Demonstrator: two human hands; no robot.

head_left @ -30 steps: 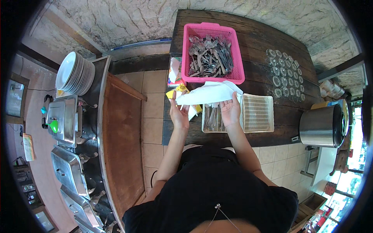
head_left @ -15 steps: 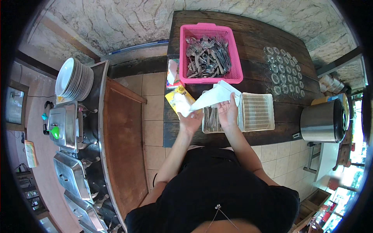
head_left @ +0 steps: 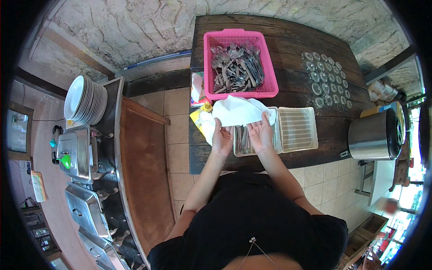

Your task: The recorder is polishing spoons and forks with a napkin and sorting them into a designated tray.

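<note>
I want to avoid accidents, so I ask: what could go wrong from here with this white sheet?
The sheet might slip, since the left hand and right hand seem to hold it only near its lower edge. It also hides part of the left cream basket, so a hand could bump the cutlery inside.
</note>
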